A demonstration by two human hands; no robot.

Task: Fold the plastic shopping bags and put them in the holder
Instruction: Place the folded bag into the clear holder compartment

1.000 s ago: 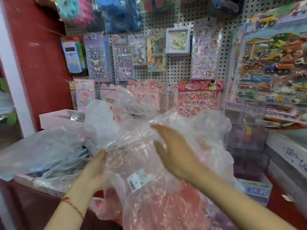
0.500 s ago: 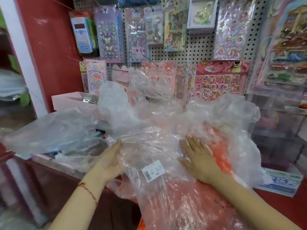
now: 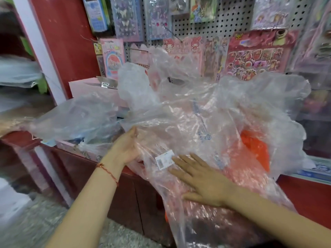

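1. Here, the clear plastic bag [image 3: 188, 126] is lying crumpled on the red counter [image 3: 304, 196], spilling over its front edge.
2. The right hand [image 3: 202, 181] is pressing flat on it, fingers straight and spread, gripping nothing.
3. The left hand [image 3: 125, 147] is cupping the bag's left edge; its fingers are hiding under the film, so I cannot tell its grip.
4. An orange bag [image 3: 254, 149] is showing through the film.

Yellow letters "TOY" are showing at the top left corner of the red sticker sheet [image 3: 258, 56] hanging on the pegboard [image 3: 232, 20]; the rest of that logo is blurring out. A white barcode label [image 3: 164, 160] is sitting on the clear plastic bag [image 3: 179, 126], bars visible, digits too small to read. A blue recycling triangle [image 3: 207, 136] is showing on the same bag, below a line of blue print too smeared to read.
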